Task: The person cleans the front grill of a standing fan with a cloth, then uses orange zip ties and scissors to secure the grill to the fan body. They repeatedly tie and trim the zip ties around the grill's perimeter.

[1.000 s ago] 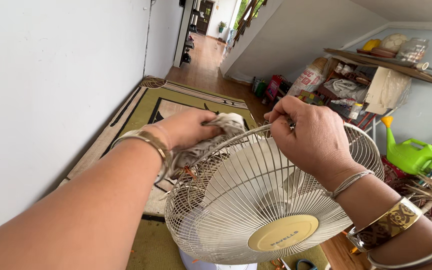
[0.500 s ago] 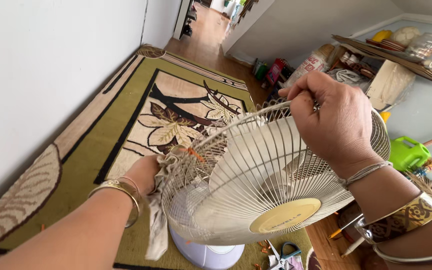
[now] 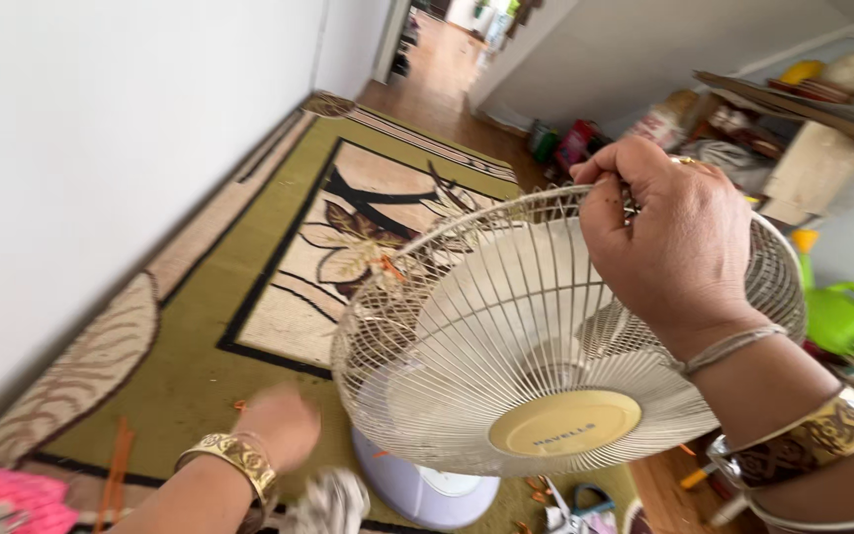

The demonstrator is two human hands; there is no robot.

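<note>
My right hand (image 3: 666, 237) grips the top rim of a cream wire fan guard (image 3: 486, 336), holding it tilted over the fan's pale round base (image 3: 427, 489). A beige hub cap sits at the guard's centre. My left hand (image 3: 274, 427), with a gold bangle on the wrist, is low at the front left, away from the guard and blurred. A crumpled whitish cloth (image 3: 333, 502) shows right beside it; whether the fingers hold it is unclear.
An olive rug with a floral panel (image 3: 279, 297) covers the floor beside a white wall (image 3: 101, 148). A green watering can (image 3: 847, 316) and cluttered shelves (image 3: 793, 109) stand at the right. Something pink (image 3: 2, 494) lies at the bottom left. A doorway opens at the far end.
My left hand has dropped from the guard's left rim, where it rubbed with the cloth, down toward the floor. The right hand keeps its grip on the top rim.
</note>
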